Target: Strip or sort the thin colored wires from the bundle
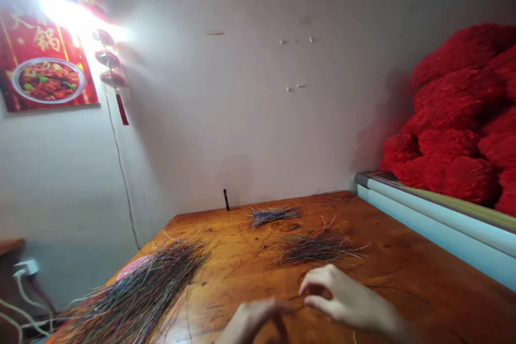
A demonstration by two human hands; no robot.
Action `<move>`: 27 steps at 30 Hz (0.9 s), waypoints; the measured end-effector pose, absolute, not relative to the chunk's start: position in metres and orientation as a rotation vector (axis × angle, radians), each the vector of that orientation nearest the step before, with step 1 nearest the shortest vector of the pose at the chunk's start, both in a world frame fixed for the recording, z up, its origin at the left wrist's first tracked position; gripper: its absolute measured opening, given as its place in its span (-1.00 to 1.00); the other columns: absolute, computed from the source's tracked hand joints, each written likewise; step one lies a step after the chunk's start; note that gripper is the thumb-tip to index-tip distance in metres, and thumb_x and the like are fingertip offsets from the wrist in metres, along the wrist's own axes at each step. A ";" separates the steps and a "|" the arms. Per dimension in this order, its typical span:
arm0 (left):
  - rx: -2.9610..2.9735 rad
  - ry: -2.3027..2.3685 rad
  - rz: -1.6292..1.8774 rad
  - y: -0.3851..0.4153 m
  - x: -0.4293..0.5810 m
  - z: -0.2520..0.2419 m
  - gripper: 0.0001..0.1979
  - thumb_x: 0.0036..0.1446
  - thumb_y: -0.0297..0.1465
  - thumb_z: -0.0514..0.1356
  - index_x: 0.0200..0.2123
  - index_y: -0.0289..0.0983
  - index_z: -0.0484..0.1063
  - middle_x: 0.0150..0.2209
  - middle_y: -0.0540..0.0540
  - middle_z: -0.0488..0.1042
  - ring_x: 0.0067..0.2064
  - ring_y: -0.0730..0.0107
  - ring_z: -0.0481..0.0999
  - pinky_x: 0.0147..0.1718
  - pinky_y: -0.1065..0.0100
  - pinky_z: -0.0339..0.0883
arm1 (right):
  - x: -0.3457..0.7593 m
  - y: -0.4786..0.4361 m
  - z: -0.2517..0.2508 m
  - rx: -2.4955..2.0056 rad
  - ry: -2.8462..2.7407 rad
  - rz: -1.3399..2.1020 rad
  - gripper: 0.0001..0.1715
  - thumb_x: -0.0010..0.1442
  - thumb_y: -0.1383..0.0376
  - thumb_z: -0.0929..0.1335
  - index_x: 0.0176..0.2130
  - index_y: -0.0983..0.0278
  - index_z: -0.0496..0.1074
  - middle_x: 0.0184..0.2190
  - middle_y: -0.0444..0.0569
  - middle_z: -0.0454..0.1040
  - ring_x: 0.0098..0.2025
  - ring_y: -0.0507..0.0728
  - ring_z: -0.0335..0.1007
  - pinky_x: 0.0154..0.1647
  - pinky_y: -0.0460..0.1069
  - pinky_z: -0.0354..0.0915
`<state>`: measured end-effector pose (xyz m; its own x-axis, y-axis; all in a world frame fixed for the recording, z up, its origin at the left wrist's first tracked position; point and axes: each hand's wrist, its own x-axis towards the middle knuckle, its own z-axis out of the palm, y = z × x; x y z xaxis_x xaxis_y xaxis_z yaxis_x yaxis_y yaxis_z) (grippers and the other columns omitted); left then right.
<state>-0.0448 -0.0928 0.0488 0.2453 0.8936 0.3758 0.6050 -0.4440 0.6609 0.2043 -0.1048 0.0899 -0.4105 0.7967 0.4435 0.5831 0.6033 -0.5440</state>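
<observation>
A wooden surface (387, 263) with worn orange varnish meets a plaster wall (226, 91); fluffy red material (447, 129) is heaped on a pale blue ledge (443, 219). A large bundle of fine multicoloured strands (137, 293) overhangs the near-left edge, so its loose ends could slip off. Just ahead of the right hand (342, 298) lies a wispy dark bundle (316, 248), with a tidier grey bundle (274, 216) beyond; stray strands could tangle them. The right fingers (318, 280) curl loosely, though any fine pinched strand cannot be told; the blurred left hand's (253, 322) fingers are unclear.

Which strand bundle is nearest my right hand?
The dark, loosely spread bundle, just beyond your right hand; the small bundle sits farther back, the big multicoloured pile off left.
</observation>
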 end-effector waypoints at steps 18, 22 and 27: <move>2.479 1.666 0.847 0.032 0.004 -0.015 -0.76 0.12 -0.50 -0.02 -0.22 -0.25 0.41 -0.24 -0.11 0.46 -0.15 0.25 0.37 -0.16 0.28 0.18 | 0.190 0.027 -0.032 -1.367 -2.083 -0.023 -0.70 0.05 0.51 0.23 -0.27 0.21 0.41 -0.29 0.00 0.42 -0.17 0.19 0.30 -0.16 0.02 0.26; 2.491 1.611 0.853 0.030 0.006 -0.017 -0.78 0.09 -0.51 0.02 -0.26 -0.24 0.44 -0.27 -0.10 0.48 -0.18 0.25 0.38 -0.19 0.27 0.19 | 0.191 0.026 -0.033 -1.334 -2.062 -0.025 -0.79 0.05 0.49 0.27 -0.38 0.20 0.40 -0.34 -0.03 0.41 -0.23 0.17 0.31 -0.19 0.02 0.27; 2.489 1.491 0.941 0.025 0.009 -0.017 -0.82 0.07 -0.49 0.07 -0.36 -0.24 0.48 -0.36 -0.10 0.49 -0.25 0.26 0.40 -0.24 0.29 0.23 | 0.192 0.020 -0.028 -1.316 -2.033 -0.011 -0.82 0.06 0.48 0.27 -0.44 0.22 0.37 -0.38 -0.06 0.39 -0.30 0.12 0.33 -0.27 -0.02 0.28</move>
